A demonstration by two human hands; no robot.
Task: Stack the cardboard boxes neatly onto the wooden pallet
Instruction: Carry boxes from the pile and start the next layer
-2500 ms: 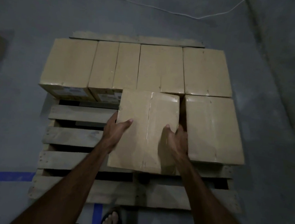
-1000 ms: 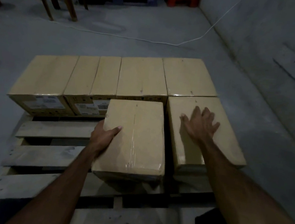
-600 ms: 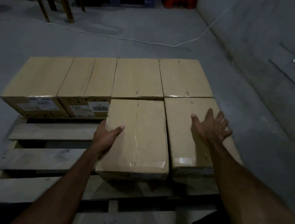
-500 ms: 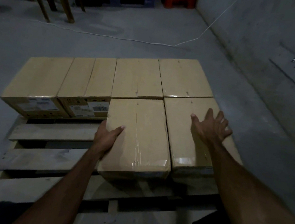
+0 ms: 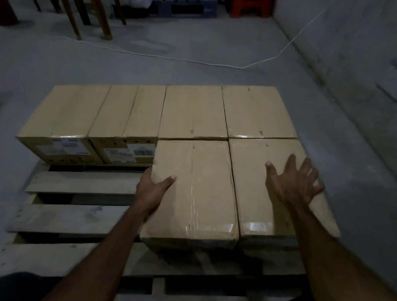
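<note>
Seating the front-row middle box (image 5: 192, 193) on the wooden pallet (image 5: 76, 219); 6 boxes sit on it, 4 in the back row (image 5: 193, 114), 2 in front.

Left hand (image 5: 152, 190) grips that box's left edge at its 9 o'clock, thumb on top, the other fingers out of sight down the side. Box sits tight against the back row at 12 and the right front box (image 5: 269, 180) at 3.

Right hand (image 5: 294, 182) is open, fingers spread, over the right front box; contact or hover, cannot tell.

Risks:
- Near end of the middle box looks to overhang a slat gap; letting go early could tip it.
- A hard shove from 9 could push the right front box off toward 3; its outer edge looks near the pallet's edge.
- Pallet bare at 9 with open gaps; the next box could catch a corner there.
</note>
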